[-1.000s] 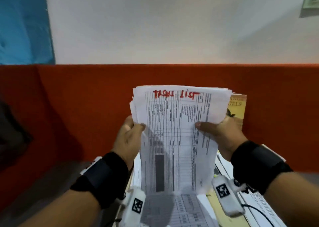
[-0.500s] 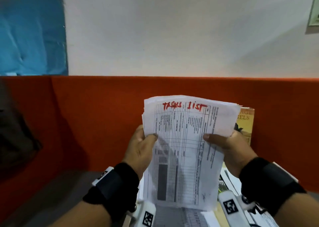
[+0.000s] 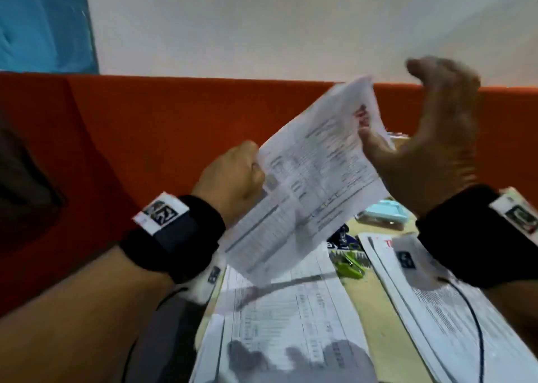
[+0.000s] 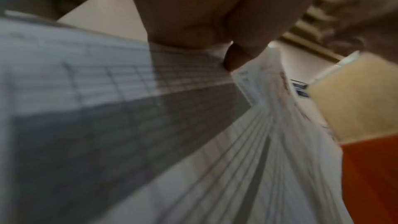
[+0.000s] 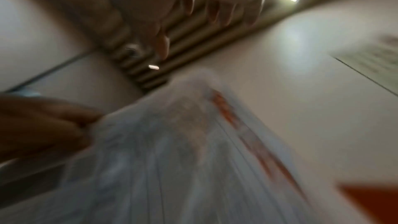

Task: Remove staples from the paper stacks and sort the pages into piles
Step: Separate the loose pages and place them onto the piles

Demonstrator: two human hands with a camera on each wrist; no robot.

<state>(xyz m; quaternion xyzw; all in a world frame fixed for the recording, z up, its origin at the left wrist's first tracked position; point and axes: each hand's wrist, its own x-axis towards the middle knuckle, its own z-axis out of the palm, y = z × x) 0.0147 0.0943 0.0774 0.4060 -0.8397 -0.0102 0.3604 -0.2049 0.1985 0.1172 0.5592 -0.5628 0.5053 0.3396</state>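
A stapled paper stack [image 3: 311,173] with printed tables and red writing near its top hangs tilted above the desk. My left hand [image 3: 233,179] grips its left edge; in the left wrist view the thumb [image 4: 237,57] pinches the sheets [image 4: 193,125], which fan out below. My right hand [image 3: 422,138] is raised and blurred at the stack's top right edge. Its fingers [image 5: 163,43] are lifted clear of the paper [image 5: 183,142], and only the thumb [image 3: 366,138] lies against the sheet.
One pile of pages [image 3: 291,324] lies flat on the wooden desk [image 3: 375,310] below the stack, another pile [image 3: 436,310] to the right. A green staple remover [image 3: 349,266] and a light blue stapler [image 3: 384,214] lie between them. An orange partition [image 3: 174,135] stands behind.
Both hands held the stack upright before. It now tilts with its top to the right, and the right hand's fingers have come off it and lifted. The view has dipped toward the desk.
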